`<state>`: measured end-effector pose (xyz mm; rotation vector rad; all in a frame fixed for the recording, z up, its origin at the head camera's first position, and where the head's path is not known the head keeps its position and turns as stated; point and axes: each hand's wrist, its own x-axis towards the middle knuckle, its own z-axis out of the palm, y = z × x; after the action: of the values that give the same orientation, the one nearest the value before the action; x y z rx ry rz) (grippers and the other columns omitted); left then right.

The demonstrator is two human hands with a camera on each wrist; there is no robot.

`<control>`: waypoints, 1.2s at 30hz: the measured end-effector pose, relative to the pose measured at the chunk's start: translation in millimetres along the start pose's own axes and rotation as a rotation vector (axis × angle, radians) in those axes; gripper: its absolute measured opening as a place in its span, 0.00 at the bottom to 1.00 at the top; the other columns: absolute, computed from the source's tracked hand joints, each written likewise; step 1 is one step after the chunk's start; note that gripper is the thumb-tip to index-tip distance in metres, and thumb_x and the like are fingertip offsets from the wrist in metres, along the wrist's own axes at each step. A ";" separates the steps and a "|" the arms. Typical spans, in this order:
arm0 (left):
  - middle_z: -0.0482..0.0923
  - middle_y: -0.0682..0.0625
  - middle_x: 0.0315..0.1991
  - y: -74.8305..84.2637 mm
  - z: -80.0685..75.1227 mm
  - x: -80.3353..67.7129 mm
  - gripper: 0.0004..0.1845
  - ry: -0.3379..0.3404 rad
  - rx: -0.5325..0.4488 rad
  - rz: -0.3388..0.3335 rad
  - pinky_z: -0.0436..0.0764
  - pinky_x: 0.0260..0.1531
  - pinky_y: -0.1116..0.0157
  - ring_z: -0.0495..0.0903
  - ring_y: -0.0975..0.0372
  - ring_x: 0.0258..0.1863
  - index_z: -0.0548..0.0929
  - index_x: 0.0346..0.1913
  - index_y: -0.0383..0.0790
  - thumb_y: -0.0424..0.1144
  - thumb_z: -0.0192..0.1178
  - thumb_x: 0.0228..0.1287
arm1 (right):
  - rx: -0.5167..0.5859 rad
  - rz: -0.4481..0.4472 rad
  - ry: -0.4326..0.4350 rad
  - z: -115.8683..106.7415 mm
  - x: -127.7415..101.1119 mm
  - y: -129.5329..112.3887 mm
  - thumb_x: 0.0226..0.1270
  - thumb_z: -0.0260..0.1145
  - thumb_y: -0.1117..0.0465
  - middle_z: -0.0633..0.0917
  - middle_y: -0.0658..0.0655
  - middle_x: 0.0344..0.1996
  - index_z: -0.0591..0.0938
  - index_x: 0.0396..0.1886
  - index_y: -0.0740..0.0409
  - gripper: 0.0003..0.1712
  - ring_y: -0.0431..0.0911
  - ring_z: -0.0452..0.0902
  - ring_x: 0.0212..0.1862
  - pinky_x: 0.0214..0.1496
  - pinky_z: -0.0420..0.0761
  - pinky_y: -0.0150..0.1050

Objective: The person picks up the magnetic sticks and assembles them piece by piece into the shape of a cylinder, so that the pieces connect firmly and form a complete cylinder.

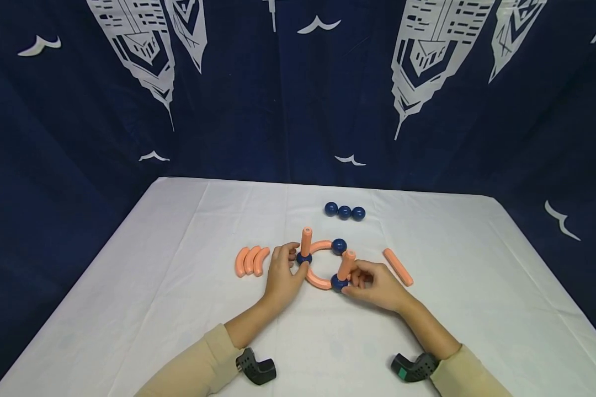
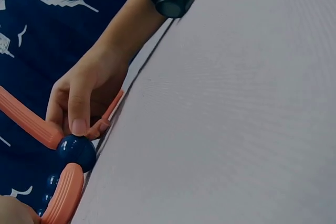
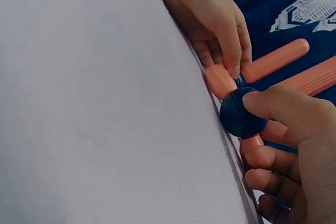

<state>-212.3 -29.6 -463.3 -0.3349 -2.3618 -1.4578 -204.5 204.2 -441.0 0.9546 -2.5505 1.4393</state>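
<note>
"Fingers of my right hand (image 1: 377, 284) pinch the right blue ball (image 1: 339, 283), the nearest part of an unclosed ring (image 1: 313, 278) on the white counter (image 1: 323, 353). Seen from my head, my left hand (image 1: 284, 275) grips the left blue ball (image 1: 304, 258). Both balls carry rods standing upright (image 1: 306, 242). One curved rod (image 1: 321, 284) joins them; another (image 1: 320, 245) links the left ball to a far ball (image 1: 339, 246)."

"Which way does that far ball lie?"

"Ahead of my right fingers and slightly left, beyond the right ball. My right hand is nearer. I judge the next join turns on that pair: a rod bridging them would need its long axis running away from me. Three spare curved rods (image 1: 250, 261) lie left of my left hand; one loose straight rod (image 1: 398, 267) slants just right of my right hand."

"From the left wrist?"

"My right thumb (image 2: 79, 114) presses the right ball."

"And the right wrist?"

"An orange end (image 3: 252, 144) shows between that ball and my curled fingers. I cannot tell how much rod they hide, or whether it is attached."
</note>
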 end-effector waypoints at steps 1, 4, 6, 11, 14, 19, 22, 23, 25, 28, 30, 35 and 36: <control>0.71 0.40 0.46 -0.2 -0.1 0.4 0.21 0.007 -0.004 -0.011 0.79 0.46 0.61 0.74 0.53 0.45 0.73 0.56 0.31 0.28 0.64 0.59 | -0.001 -0.003 -0.004 1.4 -0.4 5.3 0.50 0.76 0.72 0.78 0.49 0.22 0.82 0.39 0.60 0.16 0.38 0.70 0.22 0.22 0.72 0.32; 0.71 0.41 0.43 -0.3 -0.4 1.1 0.19 0.022 -0.014 -0.033 0.79 0.45 0.61 0.75 0.54 0.43 0.74 0.53 0.31 0.28 0.64 0.60 | -0.008 -0.011 -0.015 4.0 -1.2 9.8 0.51 0.77 0.68 0.77 0.45 0.22 0.82 0.38 0.55 0.15 0.36 0.68 0.22 0.22 0.70 0.31; 0.71 0.42 0.42 0.0 -0.4 1.4 0.17 0.027 -0.016 -0.039 0.79 0.44 0.61 0.75 0.55 0.41 0.75 0.51 0.31 0.28 0.64 0.60 | -0.014 -0.022 -0.015 5.7 -1.5 8.4 0.52 0.77 0.66 0.76 0.43 0.21 0.82 0.38 0.53 0.14 0.35 0.67 0.21 0.21 0.69 0.31; 0.72 0.43 0.40 -0.6 -0.5 1.7 0.14 0.035 -0.009 -0.037 0.79 0.42 0.63 0.75 0.56 0.39 0.76 0.48 0.31 0.29 0.63 0.60 | -0.066 -0.084 -0.018 13.2 -1.2 0.4 0.53 0.77 0.62 0.73 0.41 0.19 0.80 0.33 0.49 0.13 0.33 0.64 0.19 0.19 0.66 0.29; 0.72 0.43 0.40 -0.9 -0.6 2.0 0.13 0.037 -0.011 -0.033 0.79 0.41 0.63 0.75 0.56 0.38 0.77 0.48 0.31 0.28 0.63 0.60 | -0.092 -0.118 -0.026 18.5 -0.8 -3.3 0.54 0.76 0.61 0.72 0.40 0.18 0.80 0.33 0.47 0.12 0.32 0.63 0.19 0.19 0.65 0.28; 0.74 0.42 0.42 -1.6 -1.1 2.2 0.14 0.031 -0.015 -0.027 0.79 0.41 0.62 0.75 0.56 0.39 0.79 0.49 0.31 0.29 0.62 0.60 | -0.051 -0.161 -0.030 25.2 -0.6 -4.3 0.53 0.76 0.65 0.72 0.40 0.17 0.83 0.36 0.48 0.12 0.30 0.63 0.19 0.18 0.65 0.26; 0.75 0.43 0.43 -1.5 -1.9 1.9 0.15 0.013 -0.014 -0.027 0.78 0.41 0.61 0.76 0.56 0.40 0.80 0.50 0.32 0.30 0.61 0.60 | -0.022 -0.171 -0.032 26.8 -0.5 -5.9 0.53 0.75 0.68 0.74 0.42 0.17 0.85 0.35 0.52 0.11 0.30 0.64 0.19 0.18 0.66 0.26; 0.75 0.43 0.43 -1.7 -2.0 1.8 0.15 0.008 -0.013 -0.024 0.78 0.41 0.61 0.76 0.56 0.40 0.80 0.51 0.32 0.30 0.61 0.60 | -0.020 -0.168 -0.033 27.1 -0.3 -6.7 0.52 0.75 0.69 0.74 0.42 0.16 0.85 0.34 0.53 0.11 0.30 0.64 0.19 0.18 0.66 0.26; 0.76 0.44 0.44 -1.4 -2.4 1.7 0.16 -0.005 -0.015 -0.026 0.77 0.42 0.61 0.76 0.56 0.42 0.81 0.52 0.33 0.30 0.61 0.60 | -0.017 -0.160 -0.033 27.5 -0.2 -8.1 0.50 0.74 0.73 0.74 0.44 0.15 0.85 0.32 0.57 0.11 0.31 0.64 0.19 0.17 0.66 0.27; 0.76 0.45 0.45 -1.9 -2.1 2.0 0.17 -0.017 -0.016 -0.027 0.77 0.42 0.61 0.76 0.56 0.43 0.81 0.53 0.33 0.30 0.61 0.59 | -0.015 -0.177 0.011 26.7 0.7 -9.7 0.46 0.71 0.78 0.74 0.47 0.14 0.85 0.30 0.61 0.11 0.31 0.64 0.18 0.16 0.65 0.27; 0.76 0.45 0.45 -1.9 -1.7 2.1 0.18 -0.019 -0.008 -0.029 0.77 0.42 0.61 0.75 0.57 0.42 0.81 0.54 0.34 0.30 0.61 0.59 | -0.028 -0.204 0.082 25.6 1.6 -7.8 0.45 0.70 0.79 0.74 0.49 0.14 0.84 0.29 0.63 0.12 0.34 0.64 0.17 0.15 0.64 0.27; 0.74 0.46 0.42 -0.1 -1.1 0.8 0.19 -0.017 0.019 -0.040 0.76 0.40 0.64 0.73 0.58 0.39 0.80 0.53 0.34 0.30 0.61 0.56 | -0.135 -0.204 0.322 20.5 3.2 0.5 0.47 0.71 0.75 0.77 0.49 0.20 0.84 0.28 0.58 0.10 0.42 0.67 0.21 0.23 0.66 0.27; 0.74 0.46 0.41 1.0 -1.3 0.5 0.19 -0.020 0.022 -0.045 0.75 0.40 0.64 0.73 0.58 0.39 0.79 0.53 0.33 0.30 0.61 0.56 | -0.157 -0.186 0.361 19.4 3.1 2.3 0.47 0.71 0.74 0.77 0.50 0.22 0.85 0.28 0.57 0.10 0.44 0.68 0.23 0.25 0.67 0.28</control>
<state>-212.1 -30.4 -461.7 -0.2931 -2.4139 -1.4542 -203.6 188.1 -452.6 0.7994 -2.2118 1.2121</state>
